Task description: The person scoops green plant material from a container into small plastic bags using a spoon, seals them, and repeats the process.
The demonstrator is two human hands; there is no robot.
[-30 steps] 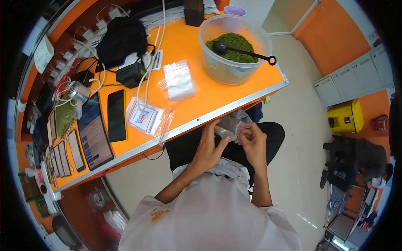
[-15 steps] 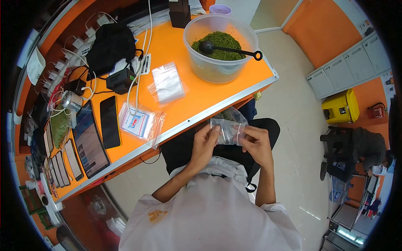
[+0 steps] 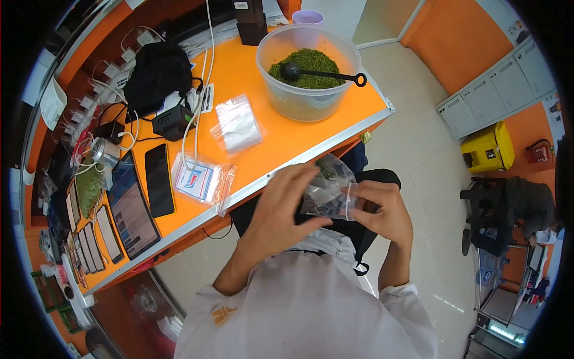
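Above my lap, a clear zip-lock bag (image 3: 330,188) with some green chopped leaf in its far end hangs from my right hand (image 3: 382,209), whose fingers pinch it near the zip edge. My left hand (image 3: 278,209) is raised beside the bag's left side, thumb and fingers spread apart, with nothing in its grasp. Beyond the hands, on the orange table (image 3: 287,149), stands a big clear plastic tub (image 3: 305,107) holding chopped green leaves (image 3: 311,63). A black scoop (image 3: 323,74) lies across the leaves, its ring handle over the rim.
A stack of empty zip-lock bags (image 3: 239,122) and a printed bag pack (image 3: 200,179) lie near the table's edge. Left of them are a black phone (image 3: 158,179), a tablet (image 3: 133,209), several more phones and white cables (image 3: 197,102). A person (image 3: 526,206) sits at far right.
My left hand has let go of the bag and moved left and up, its fingers opening. My right hand still pinches the bag and has shifted slightly right.
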